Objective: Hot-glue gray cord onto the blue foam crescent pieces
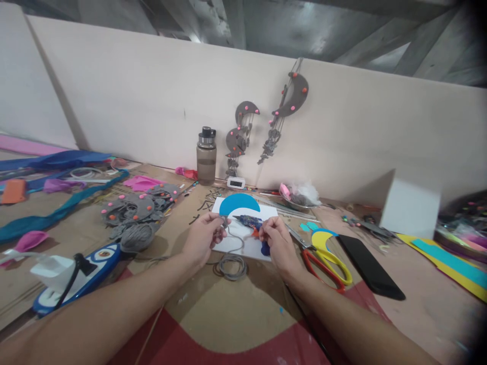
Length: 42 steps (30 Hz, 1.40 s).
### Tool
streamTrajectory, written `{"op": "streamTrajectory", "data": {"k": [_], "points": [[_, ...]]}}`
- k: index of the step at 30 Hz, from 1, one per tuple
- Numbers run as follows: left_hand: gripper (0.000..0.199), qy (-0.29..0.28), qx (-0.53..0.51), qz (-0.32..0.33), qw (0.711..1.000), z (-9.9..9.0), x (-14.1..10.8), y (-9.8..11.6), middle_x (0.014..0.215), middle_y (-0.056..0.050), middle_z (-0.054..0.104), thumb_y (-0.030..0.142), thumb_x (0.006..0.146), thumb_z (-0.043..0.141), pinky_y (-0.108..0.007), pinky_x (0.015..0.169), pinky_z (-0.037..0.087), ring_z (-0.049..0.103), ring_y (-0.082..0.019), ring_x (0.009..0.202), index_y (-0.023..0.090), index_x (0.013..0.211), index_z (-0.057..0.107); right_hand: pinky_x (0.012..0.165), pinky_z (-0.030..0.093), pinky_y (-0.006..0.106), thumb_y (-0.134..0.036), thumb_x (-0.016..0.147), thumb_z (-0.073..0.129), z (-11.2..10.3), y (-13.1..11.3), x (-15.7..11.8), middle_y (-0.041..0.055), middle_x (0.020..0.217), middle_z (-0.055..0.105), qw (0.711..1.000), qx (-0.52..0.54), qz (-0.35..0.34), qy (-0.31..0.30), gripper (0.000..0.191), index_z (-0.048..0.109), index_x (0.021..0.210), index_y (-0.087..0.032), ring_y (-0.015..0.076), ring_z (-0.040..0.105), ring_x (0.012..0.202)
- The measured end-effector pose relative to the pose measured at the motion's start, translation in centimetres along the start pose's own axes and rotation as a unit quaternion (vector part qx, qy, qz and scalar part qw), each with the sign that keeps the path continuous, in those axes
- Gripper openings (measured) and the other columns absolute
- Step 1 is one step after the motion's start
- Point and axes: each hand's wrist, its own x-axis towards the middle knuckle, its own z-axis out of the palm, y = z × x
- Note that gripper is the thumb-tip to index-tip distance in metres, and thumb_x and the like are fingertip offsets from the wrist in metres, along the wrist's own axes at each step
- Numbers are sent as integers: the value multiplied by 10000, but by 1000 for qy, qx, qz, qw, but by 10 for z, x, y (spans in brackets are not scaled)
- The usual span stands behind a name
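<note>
My left hand [207,235] is closed in a pinch on a thin grey cord [236,238]. From there the cord runs down to a loose coil [233,267] on the cardboard. My right hand [277,239] has its fingertips pressed together beside a blue glue gun [250,221]; what they hold, if anything, is too small to make out. The glue gun lies over a white sheet [224,247], nozzle pointing left. A blue crescent [239,204] rests on the sheet's far part, between my hands and the wall.
Scissors [329,263], a black phone [371,266] and a yellow crescent [323,236] lie to the right. On the left are a grey yarn ball [137,235], grey crescents [133,208] and a blue power strip [91,263]. A bottle [206,159] stands by the wall.
</note>
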Motion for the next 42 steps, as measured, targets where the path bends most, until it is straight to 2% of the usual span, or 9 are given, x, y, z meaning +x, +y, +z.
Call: {"op": "streamTrajectory", "data": {"k": [12, 17, 22, 27, 32, 36, 39, 41, 42], "points": [[200, -9, -12, 12, 1000, -2, 1, -3, 779, -34, 664, 274, 635, 676, -144, 374, 289, 491, -32, 452, 149, 729, 552, 619, 366, 261, -320, 833, 426, 0, -9, -5, -22, 659, 512, 999, -49, -20, -11, 151, 451, 724, -219, 128, 469, 637], [192, -12, 0, 10, 1000, -3, 2, -4, 674, -18, 643, 295, 649, 668, -144, 366, 264, 471, -34, 436, 153, 737, 572, 615, 361, 258, -318, 827, 433, 1, -10, -5, -27, 650, 512, 999, -45, -16, -10, 152, 455, 712, -221, 127, 468, 629], [195, -9, -2, 13, 1000, -3, 2, -4, 690, -17, 646, 291, 646, 674, -146, 380, 284, 473, -31, 446, 151, 734, 571, 582, 361, 247, -299, 797, 453, 1, -5, -2, -32, 639, 526, 1000, -15, -2, -2, 90, 449, 745, -225, 125, 465, 608], [177, -10, 2, 9, 1000, -3, 1, -3, 707, -10, 639, 275, 665, 662, -138, 377, 278, 486, -30, 461, 153, 741, 560, 600, 399, 257, -375, 775, 503, 1, -3, 1, -33, 612, 517, 999, 32, -11, 17, 164, 455, 724, -227, 124, 477, 595], [172, -8, -4, 14, 1000, -3, 2, -3, 763, -22, 651, 266, 664, 658, -136, 368, 273, 492, -27, 460, 145, 734, 558, 588, 398, 253, -385, 763, 515, 1, -8, 0, -28, 623, 522, 999, 33, -8, 22, 187, 448, 699, -223, 123, 477, 594], [179, -15, -4, 19, 1000, -3, 2, -4, 732, -28, 652, 279, 659, 661, -136, 363, 264, 486, -31, 452, 142, 730, 570, 594, 379, 251, -329, 798, 459, -1, -13, -1, -31, 661, 508, 1000, -25, -6, 6, 107, 452, 767, -227, 126, 474, 622], [177, -15, 3, 14, 1000, -5, 3, -5, 624, -11, 623, 283, 663, 658, -137, 355, 241, 459, -32, 421, 144, 732, 575, 606, 377, 267, -303, 788, 462, -7, -17, 3, -25, 717, 500, 990, -134, -34, 7, 75, 460, 811, -231, 135, 468, 642], [186, -12, 0, 14, 1000, -5, 4, -5, 619, -11, 624, 290, 658, 662, -140, 353, 236, 452, -31, 411, 145, 737, 578, 636, 374, 289, -340, 769, 514, -12, -21, 7, -1, 765, 519, 964, -258, -69, 6, 126, 486, 811, -225, 157, 481, 693], [193, -10, -7, 17, 1000, -5, 5, -5, 654, -20, 639, 290, 650, 668, -141, 354, 241, 460, -30, 419, 143, 739, 578, 655, 371, 302, -375, 760, 542, -14, -23, 8, 21, 781, 533, 940, -331, -85, 3, 167, 502, 797, -217, 174, 490, 726]]}}
